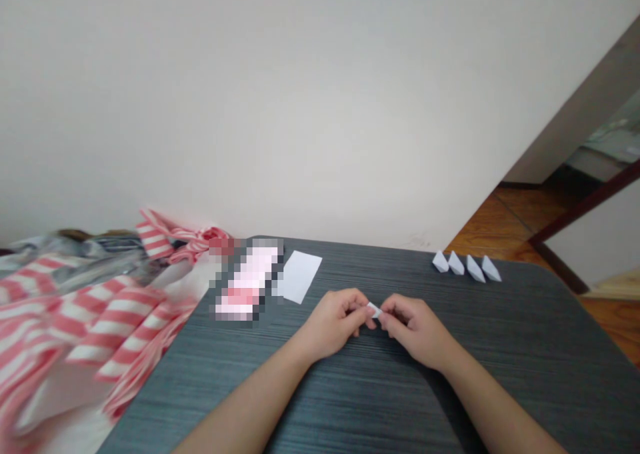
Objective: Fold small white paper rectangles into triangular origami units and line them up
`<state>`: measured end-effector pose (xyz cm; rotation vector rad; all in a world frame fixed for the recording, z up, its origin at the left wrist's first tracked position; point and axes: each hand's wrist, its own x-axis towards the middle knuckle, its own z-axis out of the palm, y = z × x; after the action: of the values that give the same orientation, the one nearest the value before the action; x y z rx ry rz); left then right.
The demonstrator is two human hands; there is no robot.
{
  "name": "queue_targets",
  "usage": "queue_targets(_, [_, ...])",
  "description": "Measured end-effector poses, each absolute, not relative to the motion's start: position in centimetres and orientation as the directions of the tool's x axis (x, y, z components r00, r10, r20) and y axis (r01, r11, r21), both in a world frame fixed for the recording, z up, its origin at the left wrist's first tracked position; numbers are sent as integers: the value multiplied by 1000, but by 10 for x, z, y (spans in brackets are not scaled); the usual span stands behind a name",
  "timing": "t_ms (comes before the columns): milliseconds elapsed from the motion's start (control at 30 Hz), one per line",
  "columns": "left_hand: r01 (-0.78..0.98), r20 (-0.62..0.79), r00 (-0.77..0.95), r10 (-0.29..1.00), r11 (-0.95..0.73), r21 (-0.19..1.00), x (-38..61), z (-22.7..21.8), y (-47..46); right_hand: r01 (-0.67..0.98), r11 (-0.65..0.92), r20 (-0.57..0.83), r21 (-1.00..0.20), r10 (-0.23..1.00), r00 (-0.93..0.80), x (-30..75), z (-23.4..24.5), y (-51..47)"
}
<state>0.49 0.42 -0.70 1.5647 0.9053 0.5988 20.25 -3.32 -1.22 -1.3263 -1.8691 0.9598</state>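
Note:
Between my two hands is a small piece of folded white paper [374,310], held just above the dark table [350,401]. My left hand [340,317] pinches its left end between thumb and fingers. The right end is pinched the same way by my right hand [413,327]. Fingertips cover much of the paper, so its exact shape is hidden. Beyond my left hand lies a flat white sheet of paper [303,275]. Several folded white paper boats [475,269] stand in a row near the table's far right edge.
A pixelated, pinkish rectangular object [250,281] lies left of the white sheet. Red-and-white striped cloth [115,314] is heaped past the table's left edge. The pale wall [320,107] rises right behind the table, and wooden floor [495,227] shows at the right.

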Motion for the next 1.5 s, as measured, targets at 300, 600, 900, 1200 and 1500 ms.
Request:
queue_targets(300, [229, -112, 572, 812, -28, 973, 5, -6, 4, 494, 269, 104, -827, 936, -336, 203, -8, -34])
queue_targets(600, [240, -93, 581, 809, -60, 969, 5, -7, 5, 482, 235, 75, -844, 942, -328, 202, -7, -34])
queue_targets(900, [247, -94, 586, 805, -67, 967, 5, -4, 4, 502, 253, 77, -827, 936, -344, 200, -8, -33])
queue_targets(1200, [270, -69, 631, 773, -135, 953, 5, -6, 4, 509, 214, 53, -834, 949, -311, 200, -3, -35])
queue_targets(1500, [337, -35, 643, 765, -240, 910, 2, -5, 5, 513, 224, 63, -828, 948, -313, 199, -10, -33])
